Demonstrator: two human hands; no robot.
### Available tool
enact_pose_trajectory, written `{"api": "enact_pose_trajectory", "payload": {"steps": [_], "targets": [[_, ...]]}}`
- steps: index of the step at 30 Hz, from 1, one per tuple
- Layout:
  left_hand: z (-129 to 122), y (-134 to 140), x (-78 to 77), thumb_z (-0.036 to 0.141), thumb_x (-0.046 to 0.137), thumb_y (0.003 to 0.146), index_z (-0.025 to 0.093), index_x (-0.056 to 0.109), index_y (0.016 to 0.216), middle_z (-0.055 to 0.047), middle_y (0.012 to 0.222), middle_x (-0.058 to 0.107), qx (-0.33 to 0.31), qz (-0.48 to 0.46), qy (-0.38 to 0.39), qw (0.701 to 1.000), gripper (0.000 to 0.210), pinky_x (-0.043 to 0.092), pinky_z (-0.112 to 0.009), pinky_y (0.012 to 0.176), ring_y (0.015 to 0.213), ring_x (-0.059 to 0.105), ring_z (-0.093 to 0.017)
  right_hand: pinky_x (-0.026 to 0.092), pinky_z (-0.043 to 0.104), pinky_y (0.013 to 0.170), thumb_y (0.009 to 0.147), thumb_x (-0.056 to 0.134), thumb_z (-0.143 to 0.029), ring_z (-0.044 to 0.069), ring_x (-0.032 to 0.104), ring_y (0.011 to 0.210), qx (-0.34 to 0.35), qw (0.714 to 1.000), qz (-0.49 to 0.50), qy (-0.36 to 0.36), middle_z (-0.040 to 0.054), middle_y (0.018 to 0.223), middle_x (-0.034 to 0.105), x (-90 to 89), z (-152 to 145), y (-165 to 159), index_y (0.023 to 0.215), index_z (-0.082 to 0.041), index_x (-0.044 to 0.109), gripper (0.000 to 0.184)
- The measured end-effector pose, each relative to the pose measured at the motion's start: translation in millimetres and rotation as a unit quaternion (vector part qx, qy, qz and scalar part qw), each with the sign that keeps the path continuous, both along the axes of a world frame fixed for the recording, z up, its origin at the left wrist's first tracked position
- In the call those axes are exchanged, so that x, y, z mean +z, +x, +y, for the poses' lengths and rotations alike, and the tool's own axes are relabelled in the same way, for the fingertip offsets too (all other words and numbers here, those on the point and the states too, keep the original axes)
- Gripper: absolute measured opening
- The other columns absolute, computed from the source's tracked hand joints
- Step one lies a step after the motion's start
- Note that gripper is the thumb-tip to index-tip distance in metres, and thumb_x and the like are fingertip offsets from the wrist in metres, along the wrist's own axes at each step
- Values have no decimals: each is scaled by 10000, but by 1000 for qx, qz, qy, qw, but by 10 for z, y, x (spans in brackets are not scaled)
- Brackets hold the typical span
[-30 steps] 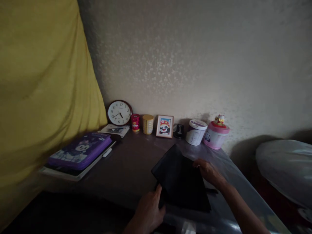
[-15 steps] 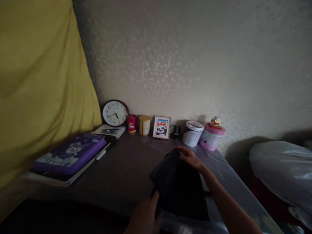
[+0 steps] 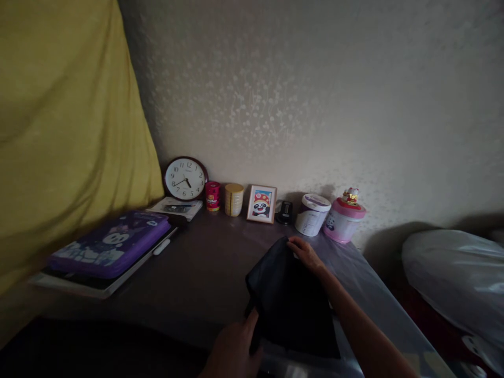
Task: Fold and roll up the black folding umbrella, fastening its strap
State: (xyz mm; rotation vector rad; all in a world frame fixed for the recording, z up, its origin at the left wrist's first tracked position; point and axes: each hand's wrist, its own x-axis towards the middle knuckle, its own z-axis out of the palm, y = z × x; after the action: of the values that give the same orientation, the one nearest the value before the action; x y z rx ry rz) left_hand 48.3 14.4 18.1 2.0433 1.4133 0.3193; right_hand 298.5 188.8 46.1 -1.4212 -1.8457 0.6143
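A dark, floppy fabric item (image 3: 289, 299), almost black, stands partly raised over the front right of the table; its exact kind is hard to make out in the dim light. My right hand (image 3: 306, 254) pinches its top far corner, fingers closed. Low in the view, my left hand (image 3: 235, 344) grips the near left edge of the same item with the thumb on top. Its other fingers are in shadow. Between the hands the fabric sags into a slanted fold, and its lower edge hangs toward the front of the table.
Along the wall stand a clock (image 3: 185, 179), a red can (image 3: 212, 196), a yellow-lidded tub (image 3: 233, 200), a panda picture frame (image 3: 261, 204), a small black object (image 3: 284, 212), a white-purple tub (image 3: 312, 215) and a pink tub (image 3: 344, 221). A purple case (image 3: 112, 244) lies on books at left.
The fabric's left side has bent and bulged into a softer fold. My right hand has shifted slightly, still at the top corner; my left hand stays nearly in place.
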Motion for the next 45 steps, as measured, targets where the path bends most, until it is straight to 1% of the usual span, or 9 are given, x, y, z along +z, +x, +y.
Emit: {"api": "enact_pose_trajectory", "payload": {"steps": [5,15,19,23,28,31,34,37,45], "targets": [[-9,68,-54,283,459,762,148,208,1411,-133,1142,617,5,55,-11,998,709,428,-332,830,1010,584,-262,457,295,739,811,441,-343,183,601,798,-39,996,-79,27,24,820,663,-76,58,-159,828,-197,627,237],[-87,125,120,284,433,815,38,224,1393,-199,1092,622,37,102,-61,992,662,423,-383,826,996,585,-307,415,295,805,821,476,-258,195,585,872,-59,983,-169,49,63,877,650,-180,28,-270,803,-189,647,185],[-103,111,166,274,463,798,123,143,1424,-150,1114,625,49,56,-58,996,719,430,-350,820,977,599,-269,416,296,802,832,477,-257,193,577,867,-71,978,-188,51,67,883,625,-167,-3,-293,823,-189,650,186],[-100,97,148,224,494,761,311,21,1424,-64,1114,625,-1,37,-13,999,819,436,-331,817,955,605,-229,426,274,800,850,474,-259,175,580,862,-81,970,-224,59,58,891,601,-179,-4,-325,855,-194,649,186],[-77,83,27,253,464,775,301,82,1424,-86,1079,631,-14,37,21,999,755,458,-374,802,943,608,-252,450,305,800,853,489,-246,193,575,883,-96,951,-258,139,70,923,604,-123,-82,-333,929,-200,629,166],[-81,83,6,252,465,781,273,66,1428,-93,1095,629,-14,34,25,999,760,458,-374,812,954,605,-252,453,359,819,872,470,-254,212,566,897,-28,944,-239,224,84,950,619,-16,-269,-355,938,-199,617,170],[-92,90,47,232,477,774,243,62,1430,-99,1124,620,-9,34,13,999,777,451,-373,831,975,598,-255,462,342,830,899,443,-264,183,579,902,131,943,-202,231,64,924,639,48,-506,-427,904,-202,621,189],[-97,95,94,219,478,768,201,44,1431,-115,1144,613,-1,35,1,999,792,451,-388,830,982,596,-271,453,355,868,890,474,-275,187,574,984,217,928,-205,221,59,964,658,-3,-641,-502,940,-207,634,181],[-67,55,49,258,472,774,186,70,1432,-120,1151,617,0,7,-3,1000,774,438,-363,845,1009,589,-259,360,410,953,939,365,-296,209,540,1093,172,923,-288,188,55,1071,659,-182,-412,-485,1015,-210,637,295]]}}
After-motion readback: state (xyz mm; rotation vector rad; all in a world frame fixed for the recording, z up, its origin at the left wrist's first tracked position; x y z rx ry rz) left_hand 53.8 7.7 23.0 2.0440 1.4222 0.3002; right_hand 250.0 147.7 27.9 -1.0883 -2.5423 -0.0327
